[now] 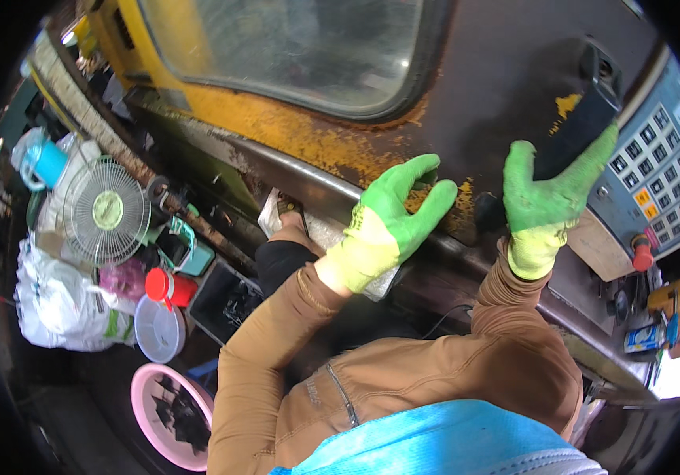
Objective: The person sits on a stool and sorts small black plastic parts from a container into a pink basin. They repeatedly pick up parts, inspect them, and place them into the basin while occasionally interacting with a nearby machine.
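Both my hands wear green and yellow gloves. My left hand (391, 218) rests flat, fingers apart, against the dark, rust-spotted machine door (482, 103) just above its metal sill. My right hand (549, 198) reaches up and holds the lower end of the black door handle (585, 119). A window (292, 47) with a worn yellow frame fills the upper left of the door.
A grey keypad control panel (660, 174) with a red knob (642, 253) stands to the right. Down left sit a small fan (106, 212), white bags (59, 305), a red-lidded bottle (167, 286), a pink basin (170, 416) and a black bin (225, 302).
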A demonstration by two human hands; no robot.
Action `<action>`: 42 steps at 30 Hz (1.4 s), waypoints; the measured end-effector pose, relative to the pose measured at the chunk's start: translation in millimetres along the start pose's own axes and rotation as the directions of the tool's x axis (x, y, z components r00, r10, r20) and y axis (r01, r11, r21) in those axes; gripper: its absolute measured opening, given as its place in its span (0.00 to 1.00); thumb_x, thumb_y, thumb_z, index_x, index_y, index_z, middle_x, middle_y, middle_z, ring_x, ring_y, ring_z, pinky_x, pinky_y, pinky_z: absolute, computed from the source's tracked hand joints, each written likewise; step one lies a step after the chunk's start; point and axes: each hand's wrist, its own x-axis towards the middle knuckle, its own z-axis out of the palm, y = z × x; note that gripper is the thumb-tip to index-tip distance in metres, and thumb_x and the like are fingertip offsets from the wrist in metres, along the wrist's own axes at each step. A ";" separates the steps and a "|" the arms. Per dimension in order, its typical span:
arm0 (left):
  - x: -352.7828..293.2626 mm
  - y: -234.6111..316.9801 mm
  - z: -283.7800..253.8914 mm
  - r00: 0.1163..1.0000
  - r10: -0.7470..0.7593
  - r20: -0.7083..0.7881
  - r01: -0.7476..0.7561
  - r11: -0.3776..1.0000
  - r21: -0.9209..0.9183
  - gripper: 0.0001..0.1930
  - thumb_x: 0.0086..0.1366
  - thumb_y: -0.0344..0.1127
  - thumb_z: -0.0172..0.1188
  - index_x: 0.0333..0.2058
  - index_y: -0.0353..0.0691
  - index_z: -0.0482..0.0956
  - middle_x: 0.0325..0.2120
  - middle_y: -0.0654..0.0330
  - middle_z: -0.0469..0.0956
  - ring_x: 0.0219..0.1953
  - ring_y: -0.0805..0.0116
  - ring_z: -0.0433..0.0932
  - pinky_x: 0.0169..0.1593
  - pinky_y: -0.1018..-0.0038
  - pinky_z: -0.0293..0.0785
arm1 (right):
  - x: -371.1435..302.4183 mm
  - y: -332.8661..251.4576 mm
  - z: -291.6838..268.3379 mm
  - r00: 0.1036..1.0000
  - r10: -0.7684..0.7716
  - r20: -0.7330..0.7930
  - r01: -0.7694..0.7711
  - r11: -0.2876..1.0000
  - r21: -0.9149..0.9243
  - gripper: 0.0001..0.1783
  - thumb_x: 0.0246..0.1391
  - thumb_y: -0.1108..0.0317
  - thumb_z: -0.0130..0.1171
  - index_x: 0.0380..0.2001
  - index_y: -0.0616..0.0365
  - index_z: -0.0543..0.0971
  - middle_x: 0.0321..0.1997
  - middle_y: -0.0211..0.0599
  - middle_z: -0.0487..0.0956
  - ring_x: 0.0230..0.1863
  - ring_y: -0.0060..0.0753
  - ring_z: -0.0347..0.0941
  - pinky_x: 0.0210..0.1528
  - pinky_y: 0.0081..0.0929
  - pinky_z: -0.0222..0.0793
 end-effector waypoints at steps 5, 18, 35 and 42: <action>-18.8 -10.3 -50.7 0.981 0.038 -0.189 -0.067 0.987 -0.149 0.15 0.65 0.27 0.61 0.50 0.31 0.77 0.43 0.58 0.80 0.44 0.74 0.78 0.48 0.78 0.75 | -1.6 -0.7 6.1 0.995 -0.056 -0.083 0.046 0.992 -0.116 0.45 0.41 0.78 0.57 0.66 0.72 0.56 0.63 0.55 0.68 0.59 0.45 0.71 0.60 0.32 0.67; -307.4 -258.6 -273.0 0.466 -0.315 -0.827 0.850 0.421 0.318 0.15 0.65 0.37 0.51 0.45 0.40 0.82 0.42 0.44 0.81 0.48 0.46 0.78 0.53 0.61 0.73 | -0.6 14.4 7.8 0.950 -0.287 -0.118 0.253 0.936 -0.245 0.46 0.48 0.70 0.66 0.67 0.71 0.55 0.62 0.55 0.69 0.57 0.44 0.71 0.60 0.35 0.68; -389.7 -325.3 -190.4 0.393 -0.482 -0.783 0.869 -0.084 0.487 0.40 0.53 0.43 0.63 0.65 0.45 0.60 0.64 0.53 0.60 0.68 0.44 0.51 0.70 0.47 0.39 | -0.1 40.2 3.9 0.942 -0.330 -0.060 0.321 0.939 -0.121 0.53 0.51 0.53 0.69 0.68 0.72 0.52 0.58 0.57 0.71 0.54 0.47 0.74 0.53 0.36 0.75; -388.8 -324.3 -192.3 0.366 -0.534 -0.762 0.867 -0.102 0.488 0.41 0.55 0.44 0.62 0.66 0.45 0.56 0.65 0.51 0.58 0.68 0.43 0.51 0.70 0.47 0.40 | 9.6 68.8 11.2 0.931 -0.354 -0.088 0.357 0.933 0.033 0.58 0.47 0.44 0.70 0.67 0.71 0.53 0.61 0.59 0.69 0.57 0.52 0.72 0.56 0.42 0.73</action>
